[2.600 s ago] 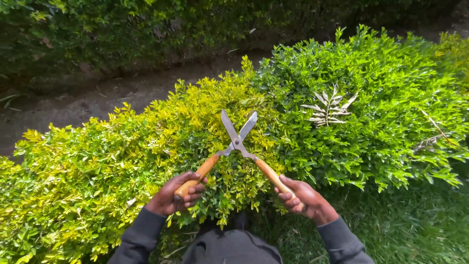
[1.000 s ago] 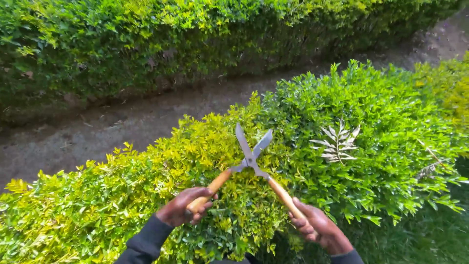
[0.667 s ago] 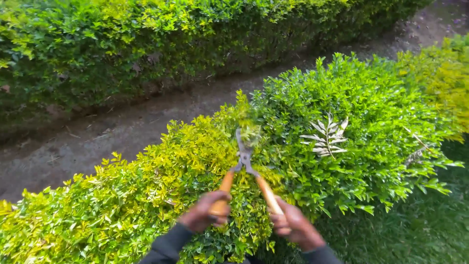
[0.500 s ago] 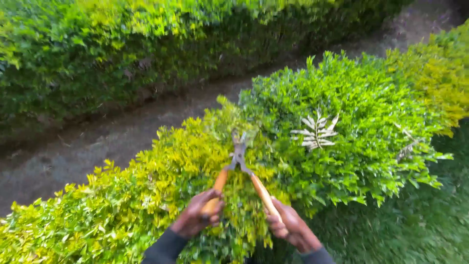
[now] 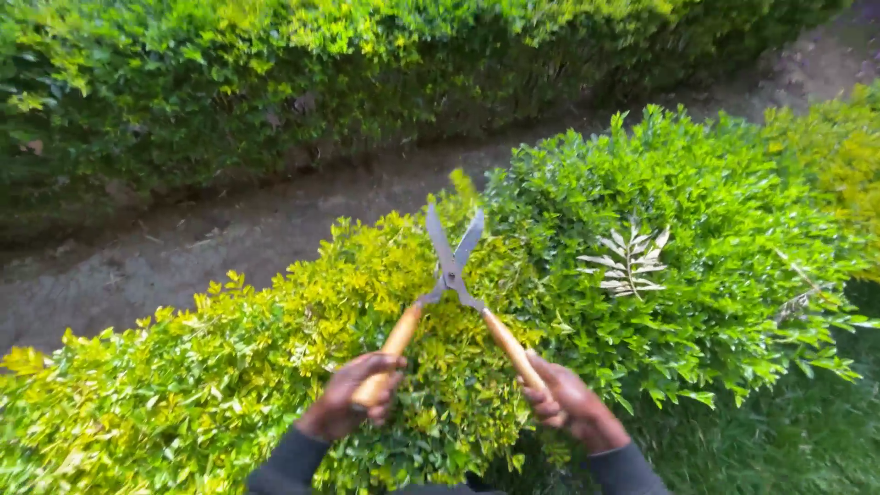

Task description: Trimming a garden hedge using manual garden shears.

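Head view looks down on a pair of hedge shears (image 5: 454, 266) held over a low hedge (image 5: 275, 367) of yellow-green leaves. Half a second ago the blades were nearly shut among the leaves; now they stand apart in a narrow V above the hedge top, so one cut is over and the shears are opened again at much the same spot. The left hand (image 5: 353, 403) is clenched around the end of the left wooden handle, and the right hand (image 5: 573, 408) grips the right handle in the same way, both in dark sleeves. The handles spread toward the person while the metal blades point away, their tips over the seam where the yellow-green growth meets a darker green bush (image 5: 697, 257). A pale dried frond (image 5: 631, 261) lies on that bush, well apart from the blades. Beyond runs a bare dirt path (image 5: 183, 266), then a taller dark hedge (image 5: 321, 82). No container of any kind is in sight.
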